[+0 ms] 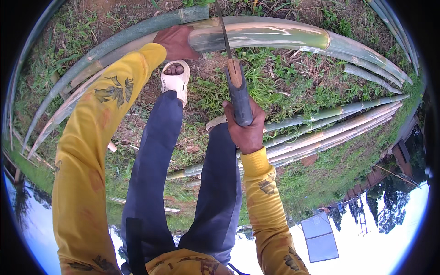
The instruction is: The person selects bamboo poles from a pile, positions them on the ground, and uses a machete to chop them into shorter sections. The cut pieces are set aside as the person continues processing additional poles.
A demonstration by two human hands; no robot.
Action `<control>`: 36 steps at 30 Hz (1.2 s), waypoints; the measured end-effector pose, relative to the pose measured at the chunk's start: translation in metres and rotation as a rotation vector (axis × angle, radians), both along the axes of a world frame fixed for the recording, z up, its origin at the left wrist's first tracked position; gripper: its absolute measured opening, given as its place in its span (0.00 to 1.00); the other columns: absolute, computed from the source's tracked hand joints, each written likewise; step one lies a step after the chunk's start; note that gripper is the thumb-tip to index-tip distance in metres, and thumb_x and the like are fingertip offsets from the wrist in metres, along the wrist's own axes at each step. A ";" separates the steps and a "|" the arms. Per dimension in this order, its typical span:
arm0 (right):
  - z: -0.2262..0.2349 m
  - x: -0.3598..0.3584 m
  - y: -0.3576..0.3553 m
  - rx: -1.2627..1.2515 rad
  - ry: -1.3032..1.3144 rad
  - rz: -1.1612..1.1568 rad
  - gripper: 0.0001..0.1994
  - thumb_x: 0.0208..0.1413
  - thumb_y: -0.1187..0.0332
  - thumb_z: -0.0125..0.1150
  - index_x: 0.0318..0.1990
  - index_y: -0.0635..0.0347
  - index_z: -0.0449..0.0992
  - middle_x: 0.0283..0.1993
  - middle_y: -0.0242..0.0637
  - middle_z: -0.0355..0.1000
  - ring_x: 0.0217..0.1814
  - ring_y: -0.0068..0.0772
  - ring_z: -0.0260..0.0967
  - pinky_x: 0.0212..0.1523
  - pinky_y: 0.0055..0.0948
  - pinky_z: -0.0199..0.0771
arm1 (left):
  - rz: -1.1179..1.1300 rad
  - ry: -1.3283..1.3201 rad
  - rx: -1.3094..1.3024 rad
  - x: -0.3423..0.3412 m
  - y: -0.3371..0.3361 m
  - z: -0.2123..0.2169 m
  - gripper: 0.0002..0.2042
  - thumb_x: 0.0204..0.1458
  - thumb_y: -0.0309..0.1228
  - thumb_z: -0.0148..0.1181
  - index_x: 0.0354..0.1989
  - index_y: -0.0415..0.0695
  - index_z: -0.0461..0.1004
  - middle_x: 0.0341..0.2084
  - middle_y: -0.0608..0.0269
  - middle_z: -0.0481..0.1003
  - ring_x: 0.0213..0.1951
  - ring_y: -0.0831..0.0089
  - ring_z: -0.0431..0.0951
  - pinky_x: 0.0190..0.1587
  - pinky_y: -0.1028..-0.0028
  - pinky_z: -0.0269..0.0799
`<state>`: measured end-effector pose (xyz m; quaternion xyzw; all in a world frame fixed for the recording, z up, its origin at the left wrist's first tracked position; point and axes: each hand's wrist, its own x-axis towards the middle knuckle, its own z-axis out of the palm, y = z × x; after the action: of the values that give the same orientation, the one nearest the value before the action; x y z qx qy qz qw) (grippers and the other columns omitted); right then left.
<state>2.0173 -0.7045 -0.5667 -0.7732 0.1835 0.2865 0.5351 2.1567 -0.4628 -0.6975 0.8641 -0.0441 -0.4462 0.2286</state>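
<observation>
My left hand (176,42) grips a thick green bamboo pole (275,36) that lies across the top of the view, its skin partly shaved pale. My right hand (245,130) is closed around the grey handle of a long knife (238,89). The thin blade (224,32) runs up and rests on the bamboo just right of my left hand. Both arms wear yellow sleeves. My legs in dark blue trousers stand below the pole, and one foot in a white sandal (174,78) shows under my left hand.
A second green bamboo pole (105,48) curves along the upper left. Several thinner bamboo poles (330,130) lie bundled on the grass at right. Grass and dry leaves cover the ground. Buildings and trees show at the lower right rim.
</observation>
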 end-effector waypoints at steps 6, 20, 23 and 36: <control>0.099 -0.090 -0.039 -0.194 -0.064 0.150 0.15 0.52 0.80 0.65 0.49 0.66 0.80 0.48 0.48 0.80 0.52 0.30 0.80 0.53 0.29 0.78 | 0.019 -0.146 0.099 -0.010 0.006 -0.002 0.39 0.32 0.43 0.73 0.57 0.37 0.75 0.43 0.40 0.81 0.44 0.46 0.82 0.51 0.58 0.77; 0.081 -0.093 -0.036 -0.218 -0.106 0.128 0.13 0.54 0.79 0.66 0.48 0.65 0.80 0.36 0.38 0.80 0.34 0.25 0.77 0.37 0.27 0.77 | -0.012 -0.170 0.081 -0.020 0.011 -0.011 0.37 0.34 0.46 0.75 0.54 0.37 0.73 0.36 0.40 0.81 0.40 0.45 0.83 0.47 0.54 0.79; 0.016 -0.024 -0.010 -0.058 -0.082 0.041 0.14 0.52 0.80 0.66 0.47 0.64 0.79 0.33 0.38 0.79 0.33 0.23 0.77 0.36 0.26 0.76 | 0.003 -0.176 0.091 -0.015 -0.005 -0.006 0.36 0.33 0.42 0.75 0.53 0.37 0.74 0.38 0.40 0.81 0.43 0.46 0.82 0.49 0.56 0.78; -0.056 0.030 0.025 -0.076 -0.236 0.010 0.08 0.54 0.76 0.67 0.41 0.62 0.78 0.28 0.37 0.76 0.28 0.25 0.74 0.32 0.28 0.74 | 0.138 0.384 -0.171 0.029 0.016 -0.039 0.46 0.34 0.49 0.77 0.64 0.39 0.69 0.54 0.45 0.76 0.55 0.53 0.76 0.60 0.62 0.69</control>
<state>2.0468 -0.6792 -0.6229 -0.8223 0.1260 0.1891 0.5217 2.1859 -0.4465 -0.7366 0.7419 0.0217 -0.5803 0.3351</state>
